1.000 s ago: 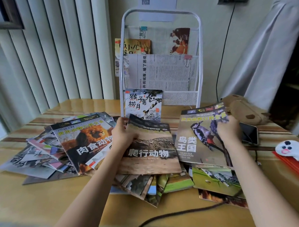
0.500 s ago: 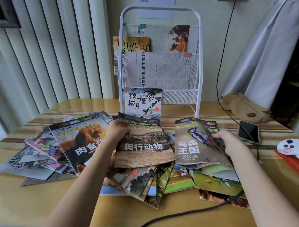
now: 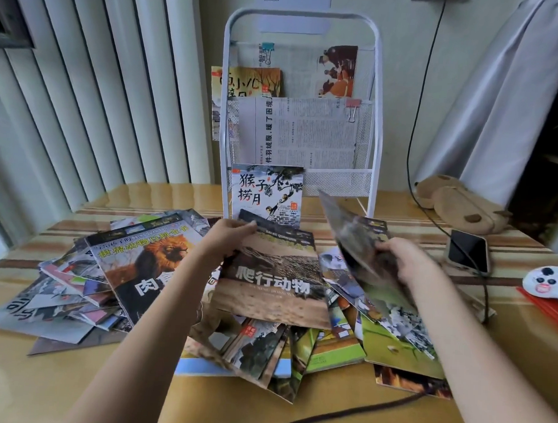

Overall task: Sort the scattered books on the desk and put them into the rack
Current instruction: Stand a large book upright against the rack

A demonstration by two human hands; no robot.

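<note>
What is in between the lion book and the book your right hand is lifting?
In the head view, the brown reptile book, gripped by the left hand, lies between the lion book and the blurred book the right hand lifts.

A: Rack (image 3: 377, 119) white, mesh pockets. Desk (image 3: 71, 391) yellow wood, brown stripes far side.

B: Left book (image 3: 141, 263): orange lion, yellow title. Middle book (image 3: 274, 284): tan, white lettering. Right, phone (image 3: 468, 251) black; toy (image 3: 548, 282) white, black spots.
</note>
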